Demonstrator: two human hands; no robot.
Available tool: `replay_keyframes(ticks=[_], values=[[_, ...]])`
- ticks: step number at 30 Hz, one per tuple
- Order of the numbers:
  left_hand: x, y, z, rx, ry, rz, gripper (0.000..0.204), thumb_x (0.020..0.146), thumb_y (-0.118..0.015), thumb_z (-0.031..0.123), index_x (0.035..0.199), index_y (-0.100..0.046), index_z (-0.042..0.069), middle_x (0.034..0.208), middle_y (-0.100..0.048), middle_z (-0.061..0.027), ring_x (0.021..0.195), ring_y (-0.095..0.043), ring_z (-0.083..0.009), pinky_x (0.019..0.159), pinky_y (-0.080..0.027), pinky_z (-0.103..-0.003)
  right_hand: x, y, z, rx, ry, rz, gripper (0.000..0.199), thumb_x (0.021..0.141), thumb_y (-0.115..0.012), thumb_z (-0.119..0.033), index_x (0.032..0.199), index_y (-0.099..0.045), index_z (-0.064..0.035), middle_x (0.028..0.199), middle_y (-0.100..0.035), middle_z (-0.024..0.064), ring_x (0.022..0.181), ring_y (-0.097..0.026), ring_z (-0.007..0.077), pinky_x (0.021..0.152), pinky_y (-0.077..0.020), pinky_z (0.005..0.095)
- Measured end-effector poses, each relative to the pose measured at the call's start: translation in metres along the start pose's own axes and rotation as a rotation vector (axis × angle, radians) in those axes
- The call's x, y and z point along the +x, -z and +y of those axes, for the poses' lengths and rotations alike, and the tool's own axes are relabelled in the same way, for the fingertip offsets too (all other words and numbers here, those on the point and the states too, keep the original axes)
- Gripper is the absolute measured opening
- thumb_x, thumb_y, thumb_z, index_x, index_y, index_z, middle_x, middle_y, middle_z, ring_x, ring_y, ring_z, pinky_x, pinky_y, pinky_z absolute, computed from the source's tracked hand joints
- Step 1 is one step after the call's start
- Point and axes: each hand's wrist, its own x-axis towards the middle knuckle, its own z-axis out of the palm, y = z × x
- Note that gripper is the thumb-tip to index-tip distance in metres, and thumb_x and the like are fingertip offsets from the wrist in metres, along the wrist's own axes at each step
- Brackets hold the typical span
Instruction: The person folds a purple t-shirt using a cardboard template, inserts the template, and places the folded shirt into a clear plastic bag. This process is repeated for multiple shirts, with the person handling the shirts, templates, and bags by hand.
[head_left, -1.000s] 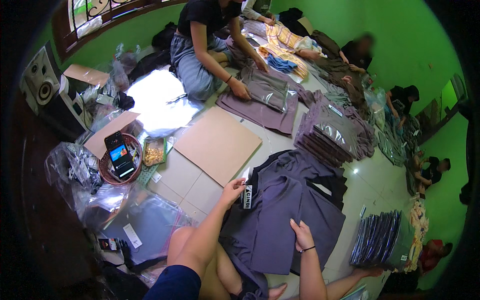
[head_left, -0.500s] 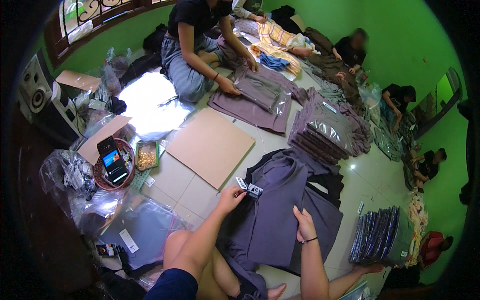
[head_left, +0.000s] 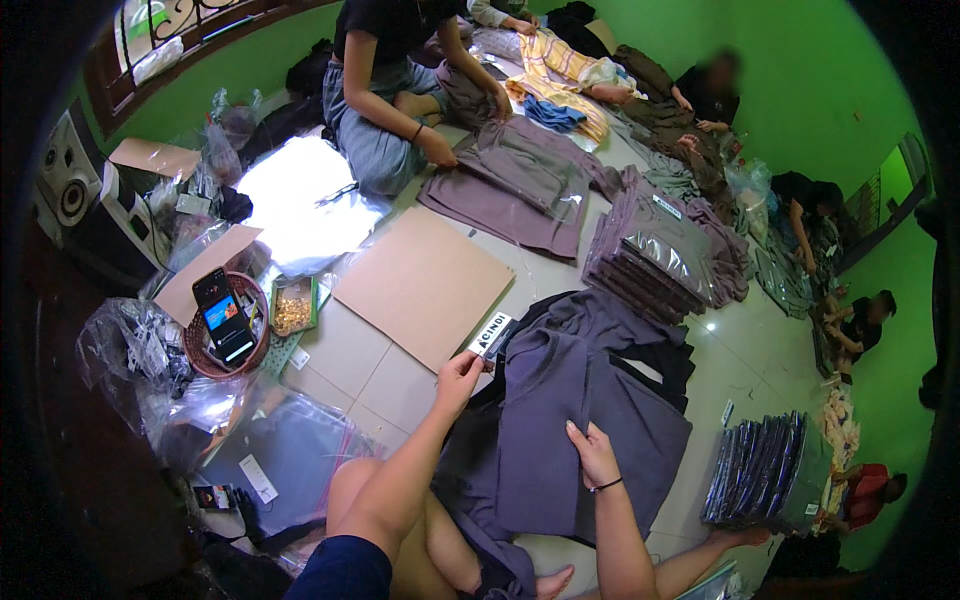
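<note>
Several dark grey garments (head_left: 590, 420) lie spread in a loose heap on the tiled floor (head_left: 370, 365) in front of the person's knees, and the top one is the piece being worked on. Beyond it, a flat cardboard sheet (head_left: 425, 285) rests on the tiles, and to the right of that stands a stack of bagged grey garments (head_left: 655, 265). The right hand (head_left: 592, 455) presses on the top garment, fingers pinching a fold of the cloth near its middle. The left hand (head_left: 458, 378) is lifted just beside the garment's left edge, its grip closed on a small black-and-white hang tag (head_left: 492, 335) held up at the fingertips. Judging by this, the step in hand is tagging the garment. The next move would call for bringing the tag to the cloth while the right hand keeps the fabric flat and steady.
</note>
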Motion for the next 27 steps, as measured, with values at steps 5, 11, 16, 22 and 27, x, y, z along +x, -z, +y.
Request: replay_keyframes(ticks=[5,11,16,22,27], values=[[-0.001,0.006,0.009,-0.052,0.192,-0.125,0.016,0.087,-0.049,0.012,0.088,-0.057,-0.002,0.086,-0.062,-0.0079,0.080,-0.059,-0.0165,0.074,-0.047,-0.028,0.000,0.000,-0.005,0.077,0.061,0.013,0.022,0.087,-0.052,-0.014,0.104,-0.056,-0.0005,0.098,-0.059,0.0047,0.086,-0.055,0.0119,0.078,-0.0435,0.0253],[0.000,0.009,0.014,-0.349,0.442,-0.174,0.021,0.088,-0.047,0.024,0.092,-0.054,0.005,0.085,-0.060,-0.0050,0.079,-0.058,-0.0164,0.076,-0.044,-0.031,-0.004,0.004,-0.014,0.113,0.093,0.019,0.022,0.087,-0.050,-0.013,0.104,-0.055,0.0007,0.099,-0.059,0.0058,0.088,-0.055,0.0125,0.079,-0.0438,0.0257],[0.000,0.013,0.012,-0.383,0.545,-0.102,0.026,0.087,-0.049,0.033,0.089,-0.055,0.008,0.083,-0.060,-0.0042,0.076,-0.056,-0.0120,0.070,-0.043,-0.027,-0.011,-0.002,-0.017,0.089,0.103,0.043,0.023,0.087,-0.050,-0.012,0.105,-0.055,0.0012,0.101,-0.058,0.0067,0.090,-0.055,0.0134,0.081,-0.0431,0.0262],[0.001,0.012,0.003,-0.129,0.499,0.103,0.027,0.086,-0.051,0.035,0.088,-0.058,0.009,0.084,-0.060,-0.0040,0.073,-0.057,-0.0118,0.064,-0.044,-0.025,-0.016,-0.001,-0.016,0.095,0.098,0.024,0.023,0.087,-0.050,-0.012,0.105,-0.055,0.0012,0.101,-0.058,0.0070,0.090,-0.055,0.0137,0.081,-0.0430,0.0265],[0.004,0.015,-0.009,-0.358,0.444,0.209,0.026,0.089,-0.046,0.031,0.097,-0.054,0.008,0.085,-0.060,-0.0052,0.075,-0.059,-0.0127,0.063,-0.045,-0.025,-0.016,0.002,-0.015,0.104,0.122,0.025,0.023,0.088,-0.049,-0.011,0.106,-0.054,0.0007,0.101,-0.059,0.0072,0.089,-0.056,0.0141,0.081,-0.0436,0.0269]])
